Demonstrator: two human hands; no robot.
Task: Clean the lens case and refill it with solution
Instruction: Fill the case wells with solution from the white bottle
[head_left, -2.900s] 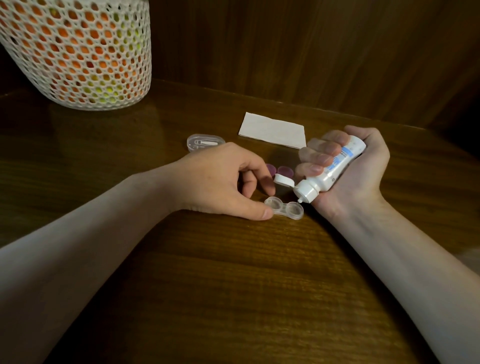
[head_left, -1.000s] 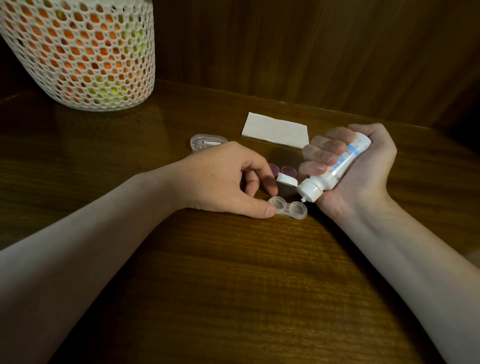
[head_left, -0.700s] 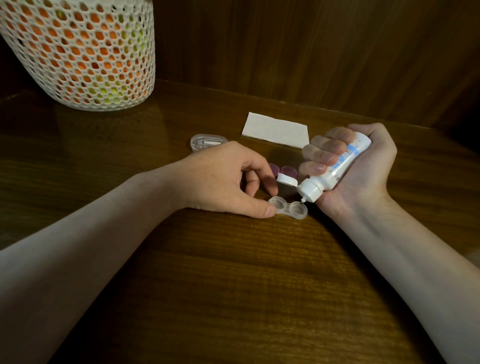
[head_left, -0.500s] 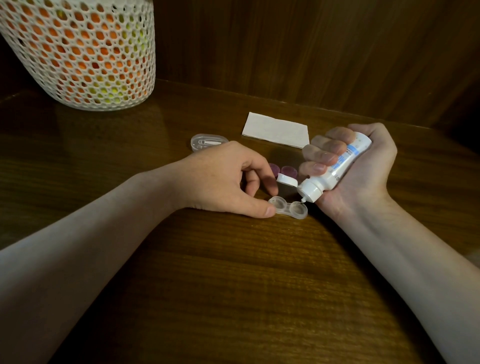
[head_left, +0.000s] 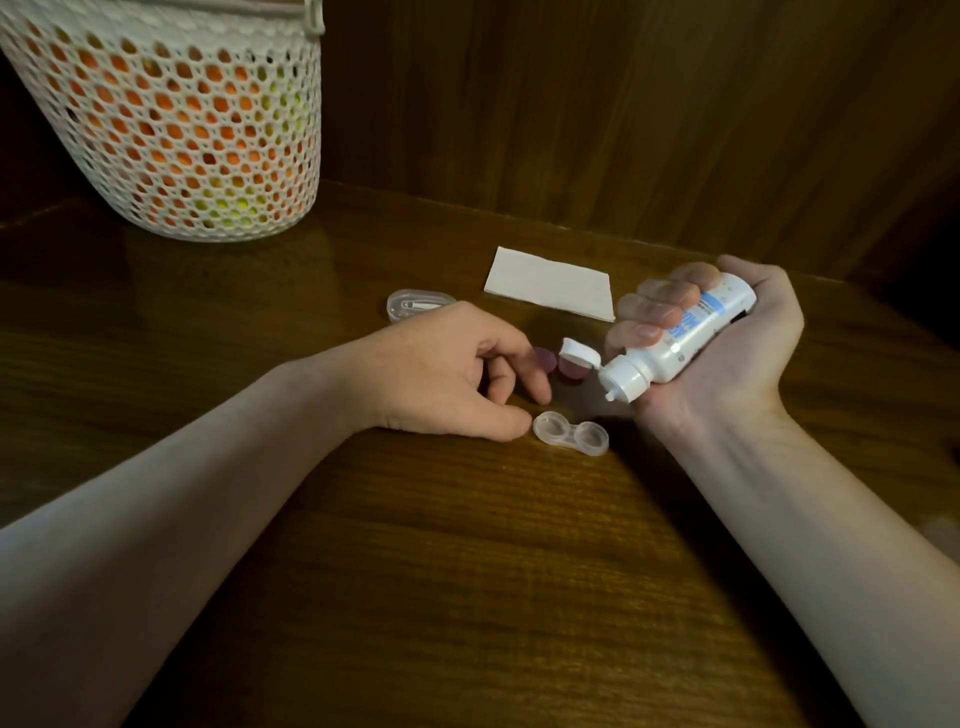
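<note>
Where the wooden worktop fills the frame, a white mesh basket stands at upper left, orange and yellow-green shapes showing through its holes. A folded white tissue lies above centre. The right hand, centre right, has its fingers wrapped round the solution bottle, tilted nozzle down-left with its flip cap open, above the lens case. The left hand rests beside that clear, uncapped case, thumb tip touching its left well, fingers loosely curled. A small clear box holds a thin white tool. Two purple caps lie behind.
</note>
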